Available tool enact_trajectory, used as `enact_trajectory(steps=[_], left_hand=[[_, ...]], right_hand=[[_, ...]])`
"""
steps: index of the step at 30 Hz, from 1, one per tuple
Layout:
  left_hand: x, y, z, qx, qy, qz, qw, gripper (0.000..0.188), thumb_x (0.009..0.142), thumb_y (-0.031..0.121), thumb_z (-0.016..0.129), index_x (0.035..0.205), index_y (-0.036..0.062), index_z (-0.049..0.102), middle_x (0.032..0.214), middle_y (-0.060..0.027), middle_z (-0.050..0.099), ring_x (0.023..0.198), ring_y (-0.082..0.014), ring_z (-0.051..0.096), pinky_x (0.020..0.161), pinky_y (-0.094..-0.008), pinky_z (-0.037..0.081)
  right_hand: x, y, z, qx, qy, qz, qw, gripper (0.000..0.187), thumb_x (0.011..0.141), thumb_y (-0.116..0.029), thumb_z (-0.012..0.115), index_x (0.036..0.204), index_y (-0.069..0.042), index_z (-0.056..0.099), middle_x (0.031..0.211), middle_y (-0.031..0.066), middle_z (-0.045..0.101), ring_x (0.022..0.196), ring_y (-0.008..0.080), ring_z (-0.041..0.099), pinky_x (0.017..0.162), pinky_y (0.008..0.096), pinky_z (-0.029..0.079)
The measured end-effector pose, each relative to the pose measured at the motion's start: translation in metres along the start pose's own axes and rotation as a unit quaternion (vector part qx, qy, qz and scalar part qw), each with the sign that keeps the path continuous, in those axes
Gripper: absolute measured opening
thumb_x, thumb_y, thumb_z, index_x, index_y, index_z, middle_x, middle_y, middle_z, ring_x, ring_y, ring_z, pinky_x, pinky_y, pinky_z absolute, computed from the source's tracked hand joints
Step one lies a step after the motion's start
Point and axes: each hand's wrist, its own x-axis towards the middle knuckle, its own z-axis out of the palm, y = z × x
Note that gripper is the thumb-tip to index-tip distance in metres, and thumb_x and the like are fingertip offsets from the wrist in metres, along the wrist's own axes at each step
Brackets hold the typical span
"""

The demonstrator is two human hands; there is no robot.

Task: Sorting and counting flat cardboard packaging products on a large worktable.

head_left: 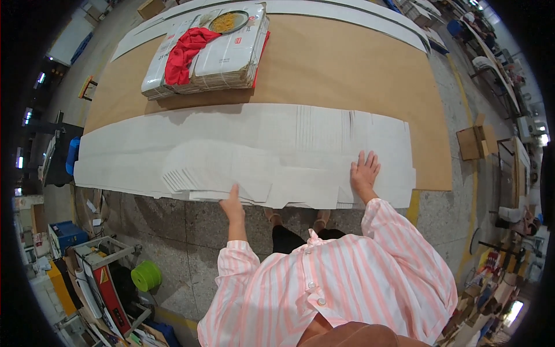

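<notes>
Long white sheets of card or paper (231,124) lie overlapped along the near side of the table. Toward their middle, several sheet ends are fanned out in steps (179,180) beside my left hand (233,207). That hand is closed at the near edge of the white sheets, one finger stretched over the top and the others folded or hidden. Farther right, my right hand (364,176) lies flat on the sheets with its fingers apart, holding nothing.
Brown board (347,63) covers the table. On it sit a tied stack of white printed card (225,61), a red cloth (186,55) and a round dish (228,22) of yellowish bits. A green spool (145,276) and an open carton (477,140) stand on the floor.
</notes>
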Motion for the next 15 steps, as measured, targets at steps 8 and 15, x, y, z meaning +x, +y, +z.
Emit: enact_trajectory(steps=[8, 15], left_hand=[[-0.096, 0.131, 0.086, 0.372, -0.252, 0.427, 0.785, 0.050, 0.062, -0.004, 0.052, 0.112, -0.0064, 0.050, 0.103, -0.0223, 0.056, 0.084, -0.0342, 0.057, 0.073, -0.0391, 0.047], [-0.179, 0.090, 0.154, 0.518, -0.281, 0.635, 0.500, 0.042, 0.070, 0.012, 0.051, 0.108, -0.0067, 0.053, 0.101, -0.0246, 0.055, 0.079, -0.0322, 0.056, 0.069, -0.0336, 0.047]], right_hand=[[-0.003, 0.017, 0.002, -0.006, 0.003, -0.011, 1.000, 0.055, 0.086, -0.035, 0.040, 0.133, -0.009, 0.029, 0.140, 0.0218, 0.018, 0.129, 0.0392, 0.013, 0.102, 0.0551, 0.010], [0.017, 0.056, 0.061, 0.212, 0.033, -0.001, 0.977, 0.055, 0.086, -0.034, 0.040, 0.133, -0.009, 0.029, 0.140, 0.0220, 0.018, 0.129, 0.0392, 0.013, 0.102, 0.0545, 0.010]])
